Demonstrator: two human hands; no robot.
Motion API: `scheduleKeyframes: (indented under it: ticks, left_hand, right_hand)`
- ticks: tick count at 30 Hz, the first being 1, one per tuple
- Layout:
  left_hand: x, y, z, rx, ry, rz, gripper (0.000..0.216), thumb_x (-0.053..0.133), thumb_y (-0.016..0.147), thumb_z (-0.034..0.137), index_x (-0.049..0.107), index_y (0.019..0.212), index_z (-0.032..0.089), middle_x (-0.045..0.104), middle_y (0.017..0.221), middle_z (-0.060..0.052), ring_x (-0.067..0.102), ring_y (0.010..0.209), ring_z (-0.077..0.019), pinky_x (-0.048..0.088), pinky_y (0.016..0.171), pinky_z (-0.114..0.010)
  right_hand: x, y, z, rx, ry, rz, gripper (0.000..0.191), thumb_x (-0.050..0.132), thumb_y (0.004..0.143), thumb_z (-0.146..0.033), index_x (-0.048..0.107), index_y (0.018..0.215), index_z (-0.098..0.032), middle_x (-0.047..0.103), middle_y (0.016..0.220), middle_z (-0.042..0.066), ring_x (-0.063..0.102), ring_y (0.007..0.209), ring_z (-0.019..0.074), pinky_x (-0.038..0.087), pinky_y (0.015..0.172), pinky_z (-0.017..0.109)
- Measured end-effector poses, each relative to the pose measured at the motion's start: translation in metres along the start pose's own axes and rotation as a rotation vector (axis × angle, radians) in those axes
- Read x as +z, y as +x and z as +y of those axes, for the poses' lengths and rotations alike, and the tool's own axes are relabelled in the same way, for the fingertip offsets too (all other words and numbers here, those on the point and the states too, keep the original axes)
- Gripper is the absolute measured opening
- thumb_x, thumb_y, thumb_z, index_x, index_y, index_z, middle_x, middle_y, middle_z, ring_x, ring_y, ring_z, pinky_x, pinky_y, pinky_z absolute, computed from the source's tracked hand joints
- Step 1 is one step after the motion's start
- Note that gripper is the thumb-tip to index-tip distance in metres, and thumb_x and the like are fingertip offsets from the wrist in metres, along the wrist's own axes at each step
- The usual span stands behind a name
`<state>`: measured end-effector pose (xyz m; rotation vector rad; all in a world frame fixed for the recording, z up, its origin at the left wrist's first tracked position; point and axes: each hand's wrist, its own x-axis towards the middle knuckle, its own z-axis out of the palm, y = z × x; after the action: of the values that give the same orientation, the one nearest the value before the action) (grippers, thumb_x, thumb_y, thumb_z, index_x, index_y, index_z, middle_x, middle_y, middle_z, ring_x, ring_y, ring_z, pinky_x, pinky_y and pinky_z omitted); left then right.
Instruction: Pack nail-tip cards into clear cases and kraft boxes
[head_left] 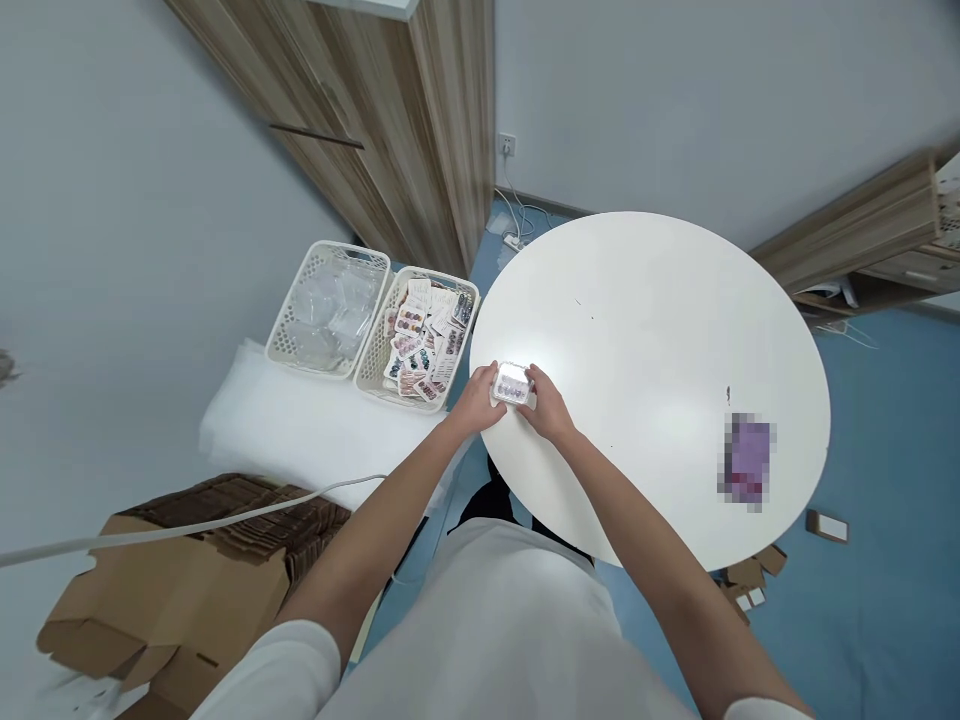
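A small clear plastic case (512, 384) with pale pink pieces inside sits at the near left edge of the round white table (660, 330). My left hand (477, 400) grips its left side and my right hand (546, 404) grips its right side, fingers closed around it. Left of the table stand two white baskets: one (328, 308) holds clear plastic cases, the other (417, 336) holds several cards of coloured pieces.
A blurred purple object (747, 462) lies on the table's right side. An open cardboard box (187, 560) of flat brown pieces is at lower left, crossed by a white cable (187, 525). A wooden cabinet (390, 110) stands behind. Small boxes (750, 578) lie on the blue floor.
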<state>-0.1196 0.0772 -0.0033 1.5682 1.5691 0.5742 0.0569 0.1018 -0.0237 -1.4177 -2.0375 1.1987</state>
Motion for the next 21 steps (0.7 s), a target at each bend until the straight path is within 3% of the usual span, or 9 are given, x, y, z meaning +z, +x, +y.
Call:
scheduleKeyframes:
  ticks: [8, 12, 21]
  left_hand:
    - [0.003, 0.024, -0.027, -0.102, -0.066, 0.063, 0.072, 0.054, 0.064, 0.019, 0.030, 0.132, 0.017, 0.038, 0.125, -0.011, 0.046, 0.109, -0.0234, 0.040, 0.093, -0.037]
    - [0.001, 0.028, -0.029, -0.119, -0.069, 0.053, 0.073, 0.054, 0.064, 0.019, 0.029, 0.133, 0.016, 0.038, 0.128, -0.012, 0.042, 0.115, -0.0258, 0.038, 0.096, -0.039]
    - [0.000, 0.027, -0.031, -0.122, -0.047, 0.081, 0.074, 0.054, 0.064, 0.018, 0.028, 0.133, 0.016, 0.036, 0.134, -0.012, 0.032, 0.125, -0.0291, 0.029, 0.103, -0.045]
  right_hand:
    - [0.015, 0.036, 0.008, 0.003, -0.054, -0.015, 0.065, 0.060, 0.064, -0.014, 0.036, 0.125, -0.020, 0.030, 0.136, 0.011, 0.035, 0.122, 0.0257, 0.037, 0.097, 0.043]
    - [0.019, 0.044, 0.010, 0.035, -0.059, -0.015, 0.065, 0.059, 0.064, -0.015, 0.037, 0.124, -0.020, 0.029, 0.134, 0.012, 0.037, 0.120, 0.0256, 0.038, 0.097, 0.042]
    - [0.021, 0.052, 0.013, 0.056, -0.085, -0.020, 0.069, 0.059, 0.065, -0.019, 0.032, 0.129, -0.022, 0.031, 0.135, 0.009, 0.027, 0.126, 0.0276, 0.028, 0.103, 0.047]
